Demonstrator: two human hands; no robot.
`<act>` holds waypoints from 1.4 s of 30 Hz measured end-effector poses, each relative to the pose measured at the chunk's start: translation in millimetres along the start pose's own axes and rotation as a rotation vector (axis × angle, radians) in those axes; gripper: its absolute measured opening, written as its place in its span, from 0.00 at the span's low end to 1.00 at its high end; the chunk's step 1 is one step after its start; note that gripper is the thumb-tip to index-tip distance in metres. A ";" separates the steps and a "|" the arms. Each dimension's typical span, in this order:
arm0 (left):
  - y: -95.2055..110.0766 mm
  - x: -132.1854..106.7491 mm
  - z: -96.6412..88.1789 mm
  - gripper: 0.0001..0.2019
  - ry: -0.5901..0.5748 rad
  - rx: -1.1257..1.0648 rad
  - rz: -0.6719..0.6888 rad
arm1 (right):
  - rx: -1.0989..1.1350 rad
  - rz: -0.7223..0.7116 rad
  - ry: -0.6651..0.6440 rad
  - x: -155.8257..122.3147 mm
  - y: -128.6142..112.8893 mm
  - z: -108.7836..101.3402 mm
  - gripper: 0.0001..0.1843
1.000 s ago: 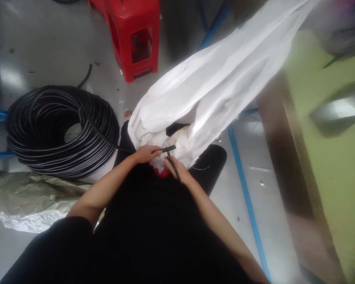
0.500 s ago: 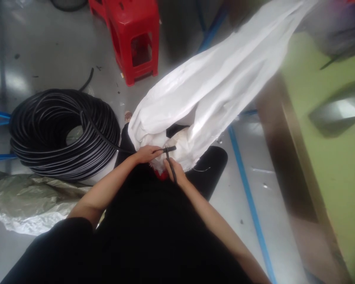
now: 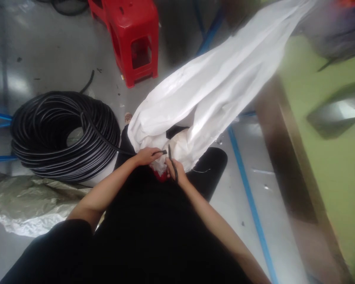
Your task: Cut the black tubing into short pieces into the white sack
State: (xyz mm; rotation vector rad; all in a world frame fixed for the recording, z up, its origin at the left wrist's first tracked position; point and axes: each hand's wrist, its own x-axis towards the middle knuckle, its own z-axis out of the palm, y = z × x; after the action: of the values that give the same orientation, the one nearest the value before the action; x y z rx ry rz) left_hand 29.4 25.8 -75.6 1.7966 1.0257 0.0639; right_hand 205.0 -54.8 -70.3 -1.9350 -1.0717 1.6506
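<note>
My left hand [image 3: 146, 156] is closed around black tubing [image 3: 124, 152], and its short cut end [image 3: 164, 152] sticks out past the fingers. That tubing runs left to a large coil [image 3: 26, 132] on the floor. In my right hand [image 3: 179, 171] are dark scissors [image 3: 169, 153], held with the blades pointing away from me, just right of the tubing's end and apart from it. A white woven sack [image 3: 215, 75] lies across my lap beneath both hands and stretches up to the right. Whether anything lies inside the sack's folds is hidden.
A red plastic stool [image 3: 133, 23] stands at the top. Crumpled plastic sheeting [image 3: 32, 201] lies below the coil. On the right is a green-topped table [image 3: 319, 157] with a shiny grey object [image 3: 340, 112]. Blue tape [image 3: 251, 201] and black scraps [image 3: 99, 70] mark the floor.
The tubing's end past my left fingers has become shorter; the piece that crossed the scissors is gone from view. The scissor blades have come away from the tubing.
</note>
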 end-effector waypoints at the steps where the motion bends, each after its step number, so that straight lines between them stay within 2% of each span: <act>1: 2.6 -1.3 1.9 0.20 -0.012 0.022 -0.008 | 0.055 -0.001 -0.006 0.1 -1.4 0.8 0.27; 6: 17.7 -8.2 13.0 0.22 -0.077 0.152 -0.033 | 0.229 -0.005 0.023 -1.1 -8.5 2.6 0.25; 12: 17.7 -8.9 10.4 0.16 -0.007 0.246 0.007 | 0.261 -0.038 0.179 4.4 -5.6 -14.8 0.26; 16: 10.5 -7.9 7.1 0.17 0.130 0.178 -0.072 | 0.300 -0.044 0.096 7.1 3.6 -16.9 0.28; 18: 7.1 -7.0 5.6 0.17 0.178 0.154 -0.088 | 0.247 -0.041 0.027 5.3 7.6 -13.6 0.30; 21: 3.4 -5.8 3.2 0.18 0.190 0.143 -0.071 | 0.024 -0.075 -0.064 0.2 10.1 -9.7 0.27; 24: 1.3 -5.8 1.2 0.18 0.163 0.140 -0.044 | -0.193 -0.130 -0.094 -3.3 8.4 -10.1 0.24; 28: -1.1 -7.0 -0.5 0.18 0.074 0.134 0.025 | -0.341 -0.132 -0.080 -3.6 4.9 -13.4 0.22; 34: -6.0 -7.2 -3.5 0.20 0.016 0.135 0.048 | -0.425 -0.184 -0.081 -4.7 2.0 -16.8 0.23; 42: -10.8 -4.7 -0.2 0.19 -0.001 0.172 0.015 | -0.308 -0.148 -0.033 -8.7 1.6 -10.3 0.24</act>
State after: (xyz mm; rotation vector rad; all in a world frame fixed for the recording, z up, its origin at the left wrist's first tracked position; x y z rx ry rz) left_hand 19.8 24.1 -82.1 1.9591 1.0436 -0.0167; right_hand 215.2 -60.4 -63.2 -1.9582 -1.5201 1.5132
